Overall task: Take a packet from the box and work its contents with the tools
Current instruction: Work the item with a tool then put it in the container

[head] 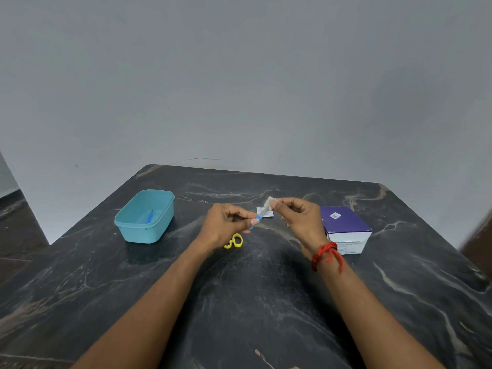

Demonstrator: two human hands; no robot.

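2 pinches: left fingers (241, 213) clamp blue tool (260, 216); right fingers (281, 203) clamp white pad (270, 201) at tip.

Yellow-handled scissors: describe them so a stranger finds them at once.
On the dark marble table, look between the teal tub and the purple box. The scissors lie below the left hand. Only their loop handles show, the one yellow thing there.

Plain room; marble table (266, 302), grey wall (239, 75)
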